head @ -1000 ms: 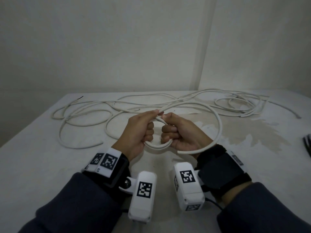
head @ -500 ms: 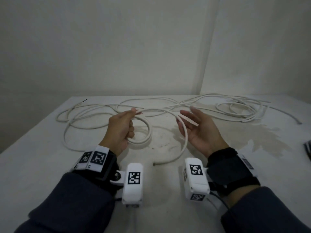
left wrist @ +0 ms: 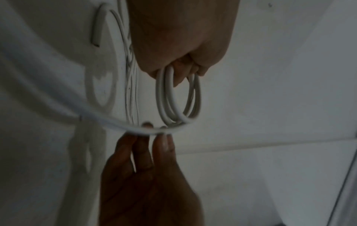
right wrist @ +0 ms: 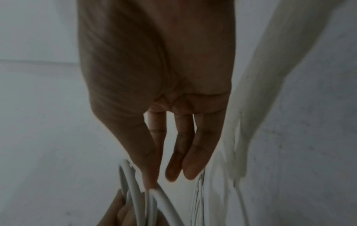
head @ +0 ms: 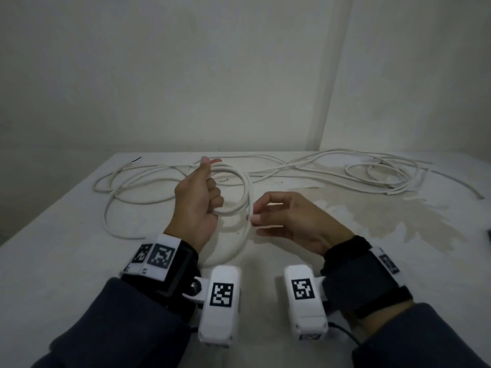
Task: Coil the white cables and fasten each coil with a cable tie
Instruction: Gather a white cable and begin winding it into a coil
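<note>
Above the white table (head: 66,256), at 12 o'clock: small coil of round white cable (head: 245,192), gripped in curled left hand (head: 198,205). At 3 o'clock of the coil: right hand (head: 295,221), fingertips (head: 255,223) pinching a loose strand.

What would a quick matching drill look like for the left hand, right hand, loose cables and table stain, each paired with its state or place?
Things:
1. left hand
2. right hand
3. loose white cables
4. table stain

States or places:
A. sprawled across the far table
B. pinching the free strand
C. brownish patch on the right
D. gripping the small coil

Pairs: 1-D, 2-B, 3-A, 4-C
</note>
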Tool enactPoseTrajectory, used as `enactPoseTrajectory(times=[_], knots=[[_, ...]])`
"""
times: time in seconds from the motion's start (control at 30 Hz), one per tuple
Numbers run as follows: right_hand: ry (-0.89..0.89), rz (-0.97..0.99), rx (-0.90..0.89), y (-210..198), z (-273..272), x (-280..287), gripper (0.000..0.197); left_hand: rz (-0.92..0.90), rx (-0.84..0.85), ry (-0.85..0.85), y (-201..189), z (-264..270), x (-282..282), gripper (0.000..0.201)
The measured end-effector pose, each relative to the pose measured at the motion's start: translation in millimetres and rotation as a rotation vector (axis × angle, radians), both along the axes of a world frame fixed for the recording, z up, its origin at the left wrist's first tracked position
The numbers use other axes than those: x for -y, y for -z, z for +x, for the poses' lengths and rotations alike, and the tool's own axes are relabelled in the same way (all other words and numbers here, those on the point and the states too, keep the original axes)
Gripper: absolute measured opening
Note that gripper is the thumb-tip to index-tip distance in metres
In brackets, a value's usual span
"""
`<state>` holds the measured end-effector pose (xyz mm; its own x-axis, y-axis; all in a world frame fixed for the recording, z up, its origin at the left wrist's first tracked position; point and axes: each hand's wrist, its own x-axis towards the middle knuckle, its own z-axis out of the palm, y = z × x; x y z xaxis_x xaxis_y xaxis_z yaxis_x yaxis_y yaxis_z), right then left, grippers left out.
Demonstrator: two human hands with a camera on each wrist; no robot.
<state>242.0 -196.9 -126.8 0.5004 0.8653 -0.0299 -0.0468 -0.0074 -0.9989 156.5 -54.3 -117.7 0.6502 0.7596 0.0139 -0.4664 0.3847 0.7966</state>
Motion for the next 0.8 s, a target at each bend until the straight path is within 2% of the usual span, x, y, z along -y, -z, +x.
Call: enactPoseTrajectory(times=[0.1,0.27,0.33,0.43,0.63,0.8], knots=[[0.019,0.078,0.017,4.1,-1.8,-2.4,0.023,0.045,0.005,0.005,2.4,2.6,10.1,0.027],[0.051,0.162,-0.035,7.9,0.2,-3.9,0.041,0.000,0.026,0.028,3.9,4.2,12.9,0.027],[0.002,0.121,0.078,6.8,-0.9,-3.0,0.046,0.003,0.015,0.046,6.8,6.3,17.5,0.027],[-0.053,0.126,0.217,4.1,-2.8,-1.0,0.040,0.038,0.004,0.061,11.5,9.6,24.5,0.027],[-0.114,0.268,0.112,8.9,-0.4,-4.8,0.040,0.034,0.001,0.078,13.0,10.9,25.0,0.030],[-0.217,0.335,-0.029,12.8,-5.0,-10.2,0.041,-0.051,-0.004,0.070,16.6,11.2,22.7,0.030]])
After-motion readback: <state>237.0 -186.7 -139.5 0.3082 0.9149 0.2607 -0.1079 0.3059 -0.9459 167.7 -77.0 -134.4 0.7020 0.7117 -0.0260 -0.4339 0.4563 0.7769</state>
